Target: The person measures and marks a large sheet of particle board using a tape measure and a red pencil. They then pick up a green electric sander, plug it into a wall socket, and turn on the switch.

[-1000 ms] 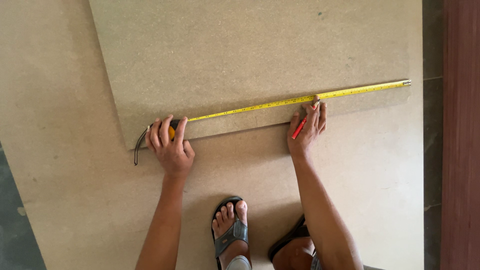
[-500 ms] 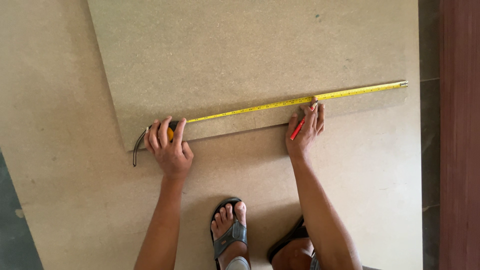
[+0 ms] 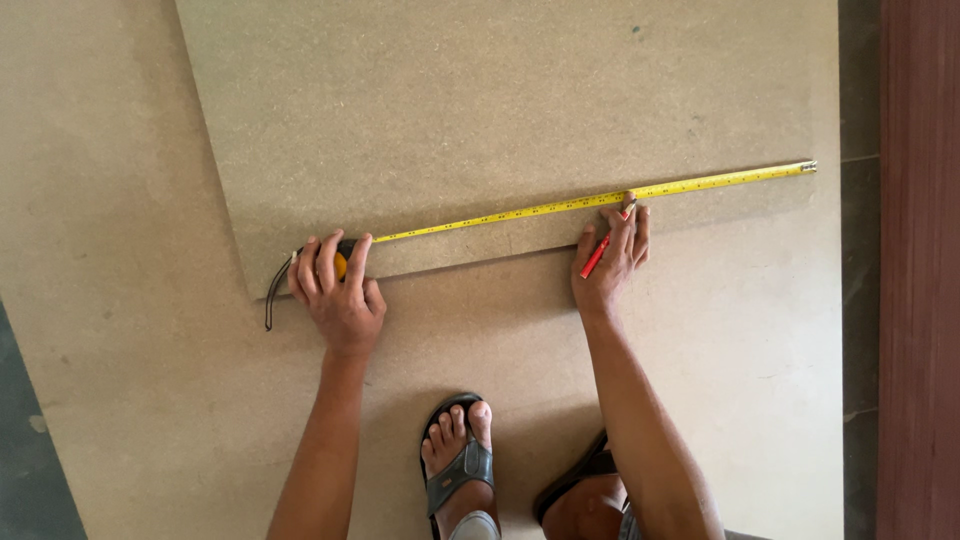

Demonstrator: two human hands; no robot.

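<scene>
One camera gave the only view. It sat on the person's head and looked almost straight down, at about standing-bent height, near enough that both forearms ran up from the bottom edge. The left hand [image 3: 338, 290] lay left of centre and the right hand [image 3: 608, 262] right of centre, both at mid-height. Beyond the hands, toward the top edge, the view took in a board [image 3: 500, 110] lying on a larger sheet [image 3: 130, 380]; the tape [image 3: 600, 199] crossed between the hands and on past the right hand. Below the hands, nearest the camera, a sandalled foot [image 3: 458, 455] showed. Far right of the right hand ran a dark red strip [image 3: 918, 270].
</scene>
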